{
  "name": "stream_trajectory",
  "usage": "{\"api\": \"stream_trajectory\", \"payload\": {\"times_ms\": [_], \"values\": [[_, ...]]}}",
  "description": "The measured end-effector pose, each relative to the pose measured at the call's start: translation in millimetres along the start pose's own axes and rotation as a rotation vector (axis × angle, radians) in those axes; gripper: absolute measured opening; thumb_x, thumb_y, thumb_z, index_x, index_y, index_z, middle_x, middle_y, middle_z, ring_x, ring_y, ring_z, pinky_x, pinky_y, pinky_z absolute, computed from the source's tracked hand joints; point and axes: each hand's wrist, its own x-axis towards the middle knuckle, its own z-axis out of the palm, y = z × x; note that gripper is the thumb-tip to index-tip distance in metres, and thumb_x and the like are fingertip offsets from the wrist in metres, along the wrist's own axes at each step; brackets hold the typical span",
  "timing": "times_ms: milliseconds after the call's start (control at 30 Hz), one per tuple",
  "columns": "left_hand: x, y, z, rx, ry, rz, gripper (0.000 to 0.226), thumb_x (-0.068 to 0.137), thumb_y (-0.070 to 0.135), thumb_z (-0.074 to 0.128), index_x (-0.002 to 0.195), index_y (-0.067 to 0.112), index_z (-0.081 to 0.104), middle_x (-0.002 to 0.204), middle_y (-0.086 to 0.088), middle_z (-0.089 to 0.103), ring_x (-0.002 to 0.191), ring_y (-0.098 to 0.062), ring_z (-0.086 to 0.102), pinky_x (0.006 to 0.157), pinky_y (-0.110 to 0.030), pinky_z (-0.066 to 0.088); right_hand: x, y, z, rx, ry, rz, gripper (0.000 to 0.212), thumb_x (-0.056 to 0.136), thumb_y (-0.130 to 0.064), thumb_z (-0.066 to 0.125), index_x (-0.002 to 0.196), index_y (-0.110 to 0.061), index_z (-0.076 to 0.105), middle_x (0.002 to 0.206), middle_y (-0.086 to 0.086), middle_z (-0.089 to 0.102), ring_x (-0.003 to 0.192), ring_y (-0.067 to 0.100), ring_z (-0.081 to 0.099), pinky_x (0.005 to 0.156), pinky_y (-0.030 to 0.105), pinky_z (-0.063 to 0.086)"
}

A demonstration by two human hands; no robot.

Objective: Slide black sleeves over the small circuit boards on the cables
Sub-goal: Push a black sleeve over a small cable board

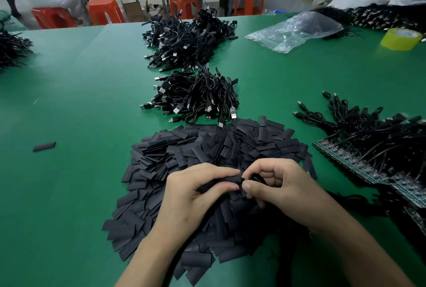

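A wide heap of flat black sleeves [207, 148] covers the green table [80, 102] in front of me. Above it, my left hand [196, 194] pinches one black sleeve [230, 180] between thumb and fingers. My right hand [274, 185] touches that sleeve's right end and curls round a black cable [257, 177]; the board at the cable's end is hidden. At the right lies a row of green circuit boards [359, 167] with black cables [368, 134] attached.
Two piles of black USB cables [196, 98] lie beyond the sleeves. One loose sleeve [44, 146] sits at the left. A clear plastic bag [297, 31] and a yellow tape roll [401, 39] are at the far right. Red stools and seated people are behind the table.
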Motion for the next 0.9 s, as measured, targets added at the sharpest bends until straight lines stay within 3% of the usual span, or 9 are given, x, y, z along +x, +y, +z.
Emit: {"api": "stream_trajectory", "payload": {"times_ms": [200,333,700,900], "values": [[-1,6,4,0.002,0.185,-0.126,0.033,0.076,0.032,0.084,0.108,0.024,0.079,0.089,0.016,0.073,0.083,-0.008,0.072,0.081,-0.013,0.05,1,3,3,0.096,0.044,0.013,0.016,0.096,-0.009,0.069,0.085,-0.021,0.073,0.073,0.008,0.073,0.057,0.014,0.062,0.061,0.023,0.051],[-3,9,8,-0.01,0.278,-0.157,0.031,0.076,0.03,0.085,0.106,0.023,0.078,0.085,0.015,0.074,0.08,-0.007,0.073,0.079,-0.013,0.052,2,2,6,0.164,0.063,0.009,0.021,0.097,-0.007,0.067,0.08,-0.018,0.071,0.072,0.01,0.072,0.055,0.016,0.061,0.057,0.022,0.05],[-4,11,13,-0.085,0.251,-0.217,0.033,0.08,0.025,0.081,0.113,0.026,0.077,0.091,0.019,0.077,0.08,0.001,0.072,0.078,-0.01,0.052,4,8,13,0.204,0.093,0.018,0.01,0.096,-0.004,0.067,0.086,-0.004,0.067,0.071,0.015,0.072,0.053,0.019,0.064,0.056,0.023,0.052],[-3,10,9,-0.119,0.235,-0.285,0.037,0.088,0.027,0.075,0.121,0.041,0.071,0.1,0.022,0.076,0.092,0.003,0.071,0.083,-0.009,0.049,5,3,17,0.253,0.077,0.021,0.008,0.098,-0.005,0.063,0.091,-0.002,0.063,0.073,0.018,0.072,0.055,0.025,0.067,0.053,0.027,0.053]]}}
